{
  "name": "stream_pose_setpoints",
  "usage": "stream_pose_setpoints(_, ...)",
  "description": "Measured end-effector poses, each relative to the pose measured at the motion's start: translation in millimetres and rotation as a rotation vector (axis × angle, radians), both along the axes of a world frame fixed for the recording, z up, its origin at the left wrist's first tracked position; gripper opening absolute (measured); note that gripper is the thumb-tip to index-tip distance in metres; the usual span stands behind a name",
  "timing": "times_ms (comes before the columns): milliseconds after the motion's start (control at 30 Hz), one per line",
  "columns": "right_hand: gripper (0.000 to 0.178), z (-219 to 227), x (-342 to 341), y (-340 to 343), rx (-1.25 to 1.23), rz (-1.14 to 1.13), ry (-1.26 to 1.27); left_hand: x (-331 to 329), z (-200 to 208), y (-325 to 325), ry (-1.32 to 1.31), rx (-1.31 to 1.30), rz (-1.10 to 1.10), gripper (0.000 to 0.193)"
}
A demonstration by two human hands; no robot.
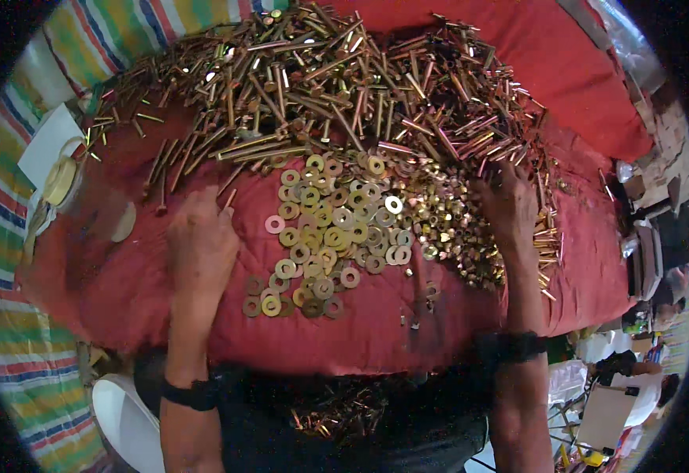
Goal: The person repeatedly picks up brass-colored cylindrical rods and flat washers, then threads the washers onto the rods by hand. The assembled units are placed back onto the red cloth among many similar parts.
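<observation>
My left hand (pixel 202 229) is closed over the left part of the red cloth (pixel 376 331), with a bolt (pixel 230 199) sticking up from its fingers. Long brass-coloured bolts (pixel 305 102) lie heaped across the far side, a few of them loose just beyond that hand. Flat washers (pixel 343 219) spread over the middle, between my hands. To their right is a pile of small nuts (pixel 448 217). My right hand (pixel 510 209) reaches to where the nuts meet the bolts, fingers curled down; what they hold is hidden in shadow.
Shorter bolts (pixel 547 244) lie beyond my right wrist. A yellowish tape roll (pixel 59 180) and a white sheet (pixel 49 146) sit at the left edge by striped fabric (pixel 25 378). More bolts (pixel 344 410) rest in my lap. A white chair (pixel 128 418) stands lower left.
</observation>
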State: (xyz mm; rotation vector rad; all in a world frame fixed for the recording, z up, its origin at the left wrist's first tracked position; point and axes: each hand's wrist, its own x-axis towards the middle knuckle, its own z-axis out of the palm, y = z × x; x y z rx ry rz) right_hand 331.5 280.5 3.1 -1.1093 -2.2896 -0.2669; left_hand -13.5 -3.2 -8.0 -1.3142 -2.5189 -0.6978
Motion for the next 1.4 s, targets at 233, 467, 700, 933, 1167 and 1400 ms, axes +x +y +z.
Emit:
stream_pose_setpoints(233,0.044,-3.0,1.9,6.0,0.132,-0.192,-0.153,5.2,16.8,-1.1,-0.694,0.296,0.0,0.024)
stream_pose_setpoints(467,0.062,1.4,5.3,5.2,0.034,-0.332,-0.29,22.9,49.2,-18.2,-1.559,0.561,-0.206,0.027)
stream_pose_setpoints(700,0.045,36.2,-0.3,-10.3,-0.74,-0.128,0.734,51.1,54.0,-15.3,-1.81,0.488,-0.258,0.029)
stream_pose_setpoints(933,0.038,50.4,21.1,-81.4,-1.55,0.427,0.945,81.6,50.8,-15.4,-1.997,0.264,-0.315,0.026)
stream_pose_setpoints(1167,0.032,38.6,7.1,-151.7,-0.766,0.386,0.075,108.6,41.0,-9.3,-1.933,0.174,-0.362,0.027)
stream_pose_setpoints(1400,0.023,27.2,9.6,-161.1,-0.443,0.354,-0.155,108.5,35.0,-14.1,-1.818,0.207,-0.4,0.023)
